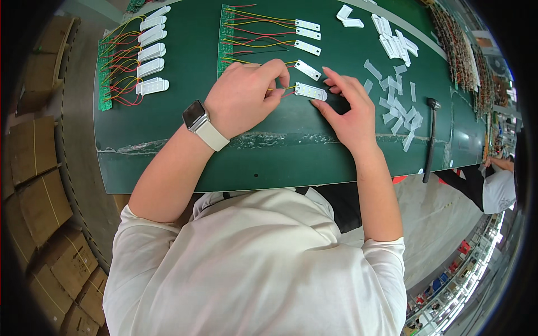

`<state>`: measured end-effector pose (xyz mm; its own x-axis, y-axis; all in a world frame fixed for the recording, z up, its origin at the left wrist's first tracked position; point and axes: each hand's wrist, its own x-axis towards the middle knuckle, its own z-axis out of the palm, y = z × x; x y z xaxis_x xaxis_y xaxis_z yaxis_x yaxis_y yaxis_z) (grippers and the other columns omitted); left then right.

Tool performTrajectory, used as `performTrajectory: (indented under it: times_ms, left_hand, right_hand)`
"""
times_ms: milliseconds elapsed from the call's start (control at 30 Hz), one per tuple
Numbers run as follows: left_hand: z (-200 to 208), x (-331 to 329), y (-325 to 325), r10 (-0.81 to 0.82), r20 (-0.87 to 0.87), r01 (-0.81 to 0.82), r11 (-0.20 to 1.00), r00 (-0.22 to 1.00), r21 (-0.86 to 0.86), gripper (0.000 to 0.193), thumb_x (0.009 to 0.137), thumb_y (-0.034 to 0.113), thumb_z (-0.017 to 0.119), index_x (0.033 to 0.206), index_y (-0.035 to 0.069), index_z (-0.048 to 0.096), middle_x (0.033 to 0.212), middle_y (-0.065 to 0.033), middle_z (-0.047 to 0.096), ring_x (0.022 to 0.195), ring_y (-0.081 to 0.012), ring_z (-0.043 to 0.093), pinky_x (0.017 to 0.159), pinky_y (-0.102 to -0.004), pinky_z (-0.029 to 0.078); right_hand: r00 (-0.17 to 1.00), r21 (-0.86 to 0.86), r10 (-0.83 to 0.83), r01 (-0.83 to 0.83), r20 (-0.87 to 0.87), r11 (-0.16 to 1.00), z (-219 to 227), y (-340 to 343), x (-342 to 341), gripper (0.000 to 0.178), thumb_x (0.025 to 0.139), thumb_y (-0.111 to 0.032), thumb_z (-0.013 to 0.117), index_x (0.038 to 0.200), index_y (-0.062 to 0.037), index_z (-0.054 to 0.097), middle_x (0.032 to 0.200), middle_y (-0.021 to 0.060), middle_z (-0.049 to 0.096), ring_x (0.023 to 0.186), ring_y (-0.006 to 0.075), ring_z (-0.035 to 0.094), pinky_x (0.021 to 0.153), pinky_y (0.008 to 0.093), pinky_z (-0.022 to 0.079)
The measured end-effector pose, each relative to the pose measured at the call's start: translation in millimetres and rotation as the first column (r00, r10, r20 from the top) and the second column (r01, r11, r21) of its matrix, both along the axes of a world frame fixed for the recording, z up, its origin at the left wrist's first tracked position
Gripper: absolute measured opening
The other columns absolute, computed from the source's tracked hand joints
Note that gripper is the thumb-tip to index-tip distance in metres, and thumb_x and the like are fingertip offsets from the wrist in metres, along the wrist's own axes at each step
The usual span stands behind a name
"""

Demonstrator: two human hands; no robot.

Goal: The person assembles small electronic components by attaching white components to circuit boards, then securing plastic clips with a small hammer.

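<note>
One white LED module [310,91] is laid between left hand [241,92] — fingertips pinched on thin wires [290,87] — and right hand [352,105], fingers parted; judged light, stiff, best held by its edges.

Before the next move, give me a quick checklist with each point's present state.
1. Left grip at the wires of the nearest white module: ok.
2. Right grip beside that module's right end: ok.
3. Firm pinch on the module: cannot tell.
4. Wires free of crossings between the green board and the other modules: not ok, some cross.
5. Black-handled tool clear of the right grip: ok.
</note>
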<state>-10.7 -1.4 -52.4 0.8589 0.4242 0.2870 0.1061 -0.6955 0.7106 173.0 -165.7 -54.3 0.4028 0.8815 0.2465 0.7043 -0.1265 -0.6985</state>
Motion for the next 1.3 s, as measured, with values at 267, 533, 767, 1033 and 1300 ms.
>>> performTrajectory:
  times_ms: [267, 533, 767, 1033, 1300]
  left_hand:
    - [-4, 5, -4, 0.013, 0.010, -0.014, 0.995, 1.000, 0.101, 0.017, 0.083, 0.003, 0.074, 0.094, 0.007, 0.061, 0.066, -0.0058, 0.059, 0.059, -0.0239, 0.060, 0.059, -0.0363, 0.048]
    - [12, -2, -3, 0.113, 0.071, -0.133, 0.897, 0.991, 0.421, 0.023, 0.078, 0.007, 0.080, 0.097, 0.013, 0.069, 0.087, -0.0023, 0.066, 0.087, -0.0243, 0.063, 0.079, -0.0362, 0.048]
    - [64, -36, 23, 0.173, -0.016, -0.162, 0.946, 0.985, 0.280, 0.022, 0.078, 0.008, 0.084, 0.094, 0.007, 0.068, 0.087, -0.0042, 0.066, 0.077, -0.0224, 0.061, 0.068, -0.0332, 0.050]
    - [69, -50, 17, 0.208, -0.114, -0.176, 0.953, 0.971, 0.246, 0.019, 0.078, 0.010, 0.084, 0.091, 0.007, 0.070, 0.081, -0.0043, 0.068, 0.070, -0.0203, 0.060, 0.064, -0.0322, 0.049]
    - [34, -19, -12, 0.182, -0.115, -0.158, 0.969, 0.977, 0.188, 0.010, 0.085, 0.017, 0.077, 0.087, 0.008, 0.075, 0.084, -0.0071, 0.071, 0.084, -0.0286, 0.068, 0.075, -0.0396, 0.055]
  right_hand:
    - [0.913, 0.100, 0.130, -0.182, 0.388, 0.978, -6, 1, -1, 0.028, 0.080, -0.006, 0.080, 0.106, -0.0160, 0.080, 0.105, -0.0006, 0.070, 0.092, 0.0219, 0.064, 0.080, 0.0364, 0.054]
    - [0.898, 0.092, 0.145, -0.200, 0.415, 0.976, -7, 3, -3, 0.028, 0.078, -0.006, 0.079, 0.104, -0.0161, 0.080, 0.106, -0.0015, 0.070, 0.092, 0.0232, 0.064, 0.079, 0.0378, 0.054]
    - [0.881, 0.072, 0.168, -0.222, 0.442, 0.972, 1, 0, 0, 0.034, 0.075, -0.003, 0.078, 0.106, -0.0150, 0.081, 0.107, -0.0001, 0.071, 0.092, 0.0231, 0.064, 0.078, 0.0371, 0.054]
    - [0.841, 0.001, 0.248, -0.283, 0.481, 0.959, 10, 6, 6, 0.033, 0.075, -0.004, 0.077, 0.106, -0.0154, 0.082, 0.107, -0.0001, 0.071, 0.092, 0.0228, 0.065, 0.078, 0.0361, 0.055]
    - [0.840, -0.098, 0.354, -0.345, 0.410, 0.933, 17, 12, 15, 0.031, 0.079, -0.006, 0.077, 0.107, -0.0169, 0.082, 0.110, -0.0004, 0.070, 0.096, 0.0228, 0.064, 0.081, 0.0352, 0.056]
